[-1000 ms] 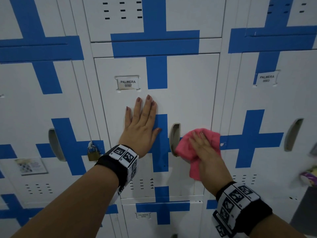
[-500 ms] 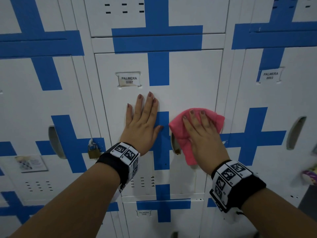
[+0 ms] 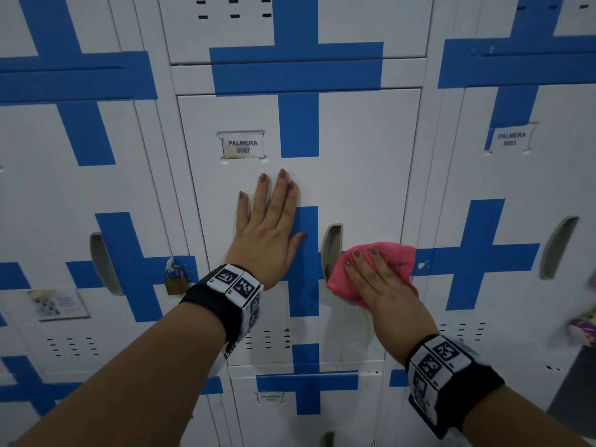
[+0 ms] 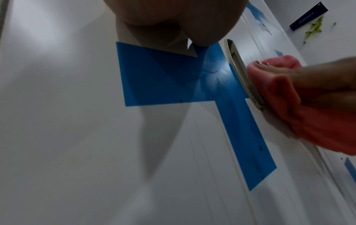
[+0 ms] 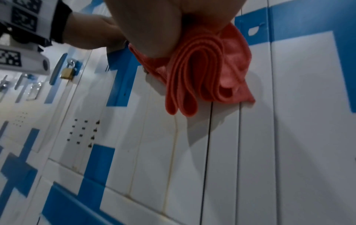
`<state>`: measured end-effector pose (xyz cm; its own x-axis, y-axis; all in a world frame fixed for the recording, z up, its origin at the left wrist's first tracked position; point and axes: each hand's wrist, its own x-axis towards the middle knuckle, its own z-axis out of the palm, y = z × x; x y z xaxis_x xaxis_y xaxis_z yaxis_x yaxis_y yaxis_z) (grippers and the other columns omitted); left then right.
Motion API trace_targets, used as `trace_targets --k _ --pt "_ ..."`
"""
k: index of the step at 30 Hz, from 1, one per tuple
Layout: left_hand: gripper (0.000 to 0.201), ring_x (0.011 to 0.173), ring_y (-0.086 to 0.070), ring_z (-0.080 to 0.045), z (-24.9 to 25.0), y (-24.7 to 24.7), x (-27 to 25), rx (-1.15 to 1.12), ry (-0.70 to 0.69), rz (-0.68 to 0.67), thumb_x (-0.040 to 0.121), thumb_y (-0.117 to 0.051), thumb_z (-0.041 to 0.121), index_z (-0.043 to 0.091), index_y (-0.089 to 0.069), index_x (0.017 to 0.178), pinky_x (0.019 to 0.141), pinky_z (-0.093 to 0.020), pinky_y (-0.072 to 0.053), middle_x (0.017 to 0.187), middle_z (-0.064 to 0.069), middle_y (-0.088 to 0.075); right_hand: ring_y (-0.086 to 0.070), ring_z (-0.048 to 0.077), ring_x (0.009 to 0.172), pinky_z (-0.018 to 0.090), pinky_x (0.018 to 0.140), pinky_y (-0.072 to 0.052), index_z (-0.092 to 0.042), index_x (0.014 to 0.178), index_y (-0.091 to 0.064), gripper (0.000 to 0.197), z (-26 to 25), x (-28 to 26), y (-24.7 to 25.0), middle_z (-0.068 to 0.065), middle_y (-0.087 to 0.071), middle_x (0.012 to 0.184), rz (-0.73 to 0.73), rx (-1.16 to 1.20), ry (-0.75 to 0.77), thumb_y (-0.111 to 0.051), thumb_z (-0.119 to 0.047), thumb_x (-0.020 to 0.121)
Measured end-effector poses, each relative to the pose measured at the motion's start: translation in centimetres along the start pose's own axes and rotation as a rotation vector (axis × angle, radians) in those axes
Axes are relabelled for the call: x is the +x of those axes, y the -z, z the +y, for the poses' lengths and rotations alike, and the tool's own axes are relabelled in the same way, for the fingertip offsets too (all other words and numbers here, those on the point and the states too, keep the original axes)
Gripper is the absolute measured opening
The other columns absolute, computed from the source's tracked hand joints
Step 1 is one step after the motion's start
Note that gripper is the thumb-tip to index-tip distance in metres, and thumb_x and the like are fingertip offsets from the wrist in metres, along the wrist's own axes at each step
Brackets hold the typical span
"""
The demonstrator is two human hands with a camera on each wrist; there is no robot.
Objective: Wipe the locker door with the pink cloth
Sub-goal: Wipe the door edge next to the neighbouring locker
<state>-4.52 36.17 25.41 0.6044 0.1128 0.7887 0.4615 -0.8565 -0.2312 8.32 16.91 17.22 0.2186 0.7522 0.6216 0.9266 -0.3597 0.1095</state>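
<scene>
The white locker door (image 3: 361, 150) with blue cross tape and a "PALMERA 0007" label (image 3: 242, 146) fills the middle of the head view. My left hand (image 3: 269, 227) lies flat on it with straight fingers, left of the recessed handle (image 3: 332, 250). My right hand (image 3: 377, 279) presses the folded pink cloth (image 3: 396, 256) against the door's right edge, just right of the handle. The cloth (image 5: 202, 73) hangs in folds under my palm in the right wrist view. In the left wrist view the cloth (image 4: 300, 103) sits beside the handle (image 4: 242, 73).
Neighbouring lockers stand on both sides. A brass padlock (image 3: 175, 280) hangs on the left locker, near my left wrist. The right locker has its own handle (image 3: 558, 246) and label (image 3: 509, 138). A colourful object (image 3: 583, 327) pokes in at the far right edge.
My right hand slid the pink cloth up beside the handle, then back down and to the right. The left hand has stayed flat on the door.
</scene>
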Motion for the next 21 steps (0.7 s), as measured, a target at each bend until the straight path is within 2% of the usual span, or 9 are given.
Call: trace_targets --k 4,9,11,12,14,16,17,19,21 --pt "0.073 0.14 0.024 -0.024 0.0 0.1 0.0 -0.006 -0.003 -0.002 0.093 -0.03 0.045 0.013 0.007 0.148 0.112 -0.047 0.012 0.157 -0.005 0.008 -0.028 0.023 0.135 0.048 0.096 -0.038 -0.014 0.142 -0.024 0.11 0.2 -1.6 -0.9 0.001 -0.03 0.145 -0.067 -0.029 -0.011 -0.077 0.007 0.048" --pt "0.074 0.14 0.024 -0.024 0.0 0.1 0.0 -0.009 -0.006 0.0 0.093 -0.03 0.044 0.013 0.009 0.148 0.112 -0.046 0.013 0.157 -0.004 0.009 0.004 0.016 0.142 0.05 0.093 -0.039 -0.014 0.14 -0.027 0.109 0.8 -2.7 -1.1 0.002 -0.032 0.143 -0.132 -0.015 -0.022 -0.077 0.006 0.045" --pt "0.074 0.14 0.025 -0.024 0.0 0.1 0.0 -0.012 -0.005 -0.002 0.093 -0.031 0.044 0.013 0.01 0.147 0.111 -0.046 0.014 0.157 -0.004 0.009 0.013 0.013 0.142 0.051 0.095 -0.043 -0.016 0.142 -0.02 0.108 0.5 -2.8 -0.7 0.001 -0.024 0.147 -0.145 0.086 -0.088 -0.075 0.009 0.052" --pt "0.075 0.14 0.025 -0.024 0.0 0.1 0.0 -0.013 -0.004 -0.005 0.093 -0.031 0.044 0.013 0.01 0.147 0.111 -0.046 0.014 0.157 -0.004 0.009 0.015 0.013 0.141 0.05 0.101 -0.04 -0.02 0.144 -0.012 0.104 0.3 -2.9 -0.4 -0.003 -0.013 0.15 -0.137 0.17 -0.129 -0.07 0.008 0.062" --pt "0.076 0.14 0.025 -0.024 0.0 0.1 0.0 -0.012 0.0 -0.01 0.093 -0.031 0.044 0.013 0.011 0.147 0.111 -0.046 0.014 0.156 -0.003 0.011 0.013 0.011 0.142 0.045 0.116 -0.019 -0.026 0.142 -0.004 0.076 -0.7 -2.8 0.9 -0.013 0.004 0.15 -0.106 0.401 -0.2 -0.049 -0.005 0.085" --pt "0.075 0.14 0.025 -0.024 -0.1 0.1 -0.1 -0.012 0.003 -0.01 0.093 -0.03 0.045 0.014 0.011 0.147 0.111 -0.046 0.014 0.156 -0.002 0.013 0.011 0.007 0.142 0.039 0.117 -0.005 -0.025 0.143 -0.003 0.064 -1.6 -1.9 2.3 -0.015 0.005 0.152 0.059 0.533 -0.235 -0.034 -0.012 0.088" --pt "0.075 0.14 0.025 -0.024 -0.1 0.1 -0.1 -0.013 0.002 -0.01 0.093 -0.03 0.045 0.014 0.012 0.147 0.112 -0.046 0.014 0.156 -0.001 0.014 0.014 0.005 0.141 0.037 0.116 -0.003 -0.025 0.144 -0.001 0.069 -1.8 -1.2 2.8 -0.015 0.006 0.152 0.105 0.534 -0.248 -0.038 -0.007 0.088" --pt "0.075 0.14 0.025 -0.024 0.0 0.1 0.0 -0.015 0.0 -0.01 0.094 -0.03 0.045 0.014 0.013 0.147 0.112 -0.046 0.014 0.155 0.0 0.016 0.02 0.006 0.139 0.034 0.114 0.0 -0.024 0.145 0.003 0.085 -2.2 0.5 3.6 -0.014 0.013 0.152 0.071 0.491 -0.265 -0.053 -0.001 0.085" --pt "0.075 0.14 0.024 -0.024 0.0 0.1 0.0 -0.017 -0.001 -0.009 0.094 -0.03 0.045 0.014 0.013 0.147 0.112 -0.046 0.014 0.155 0.0 0.017 0.025 0.015 0.138 0.034 0.112 0.008 -0.022 0.144 0.008 0.104 -2.4 1.7 3.4 -0.009 0.021 0.149 -0.021 0.386 -0.259 -0.071 -0.012 0.076"
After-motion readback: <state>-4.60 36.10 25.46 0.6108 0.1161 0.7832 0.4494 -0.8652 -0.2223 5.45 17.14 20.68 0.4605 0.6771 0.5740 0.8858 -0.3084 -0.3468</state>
